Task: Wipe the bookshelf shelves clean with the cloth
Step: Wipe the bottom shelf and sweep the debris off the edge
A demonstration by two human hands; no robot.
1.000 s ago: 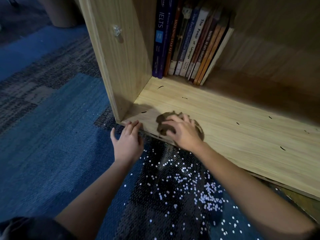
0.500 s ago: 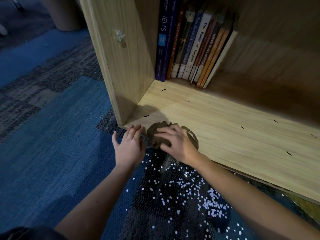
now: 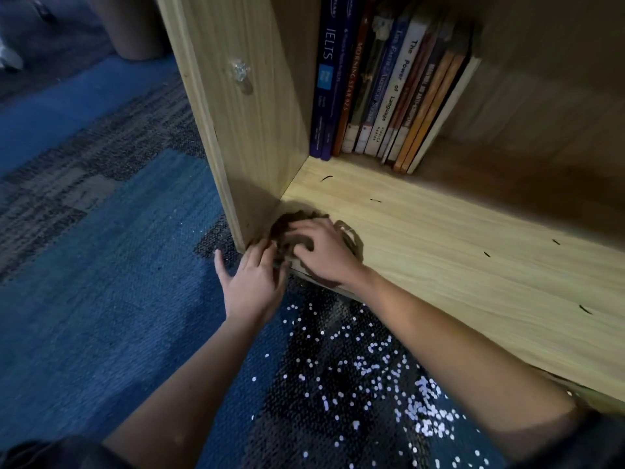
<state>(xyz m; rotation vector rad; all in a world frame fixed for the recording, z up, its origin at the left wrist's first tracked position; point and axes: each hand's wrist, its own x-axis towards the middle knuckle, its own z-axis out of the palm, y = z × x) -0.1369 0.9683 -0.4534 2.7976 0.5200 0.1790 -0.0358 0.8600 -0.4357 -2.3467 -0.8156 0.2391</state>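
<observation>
Mid-wipe: the right hand (image 3: 321,255) grips the bunched cloth (image 3: 287,225) on the shelf (image 3: 439,265). The left hand (image 3: 252,282) lies flat just beside it, seemingly catching dust. Next, sweep toward the specks (image 3: 487,254) right of both hands.

One wooden bookshelf (image 3: 541,79), two hands, one cloth and a single row of books.

There are two hands, one left hand (image 3: 252,282) and one right hand (image 3: 324,252), and one brown cloth (image 3: 287,225). About eleven books (image 3: 392,89) stand in one row, packed too tightly for a firm count; two spines are orange. One clear knob (image 3: 239,70) sits on the one side panel (image 3: 263,137). Five short dark marks (image 3: 326,178) show on the one shelf board (image 3: 439,265) in view. White specks (image 3: 422,411) on the blue carpet (image 3: 101,299) are too many to count.
</observation>
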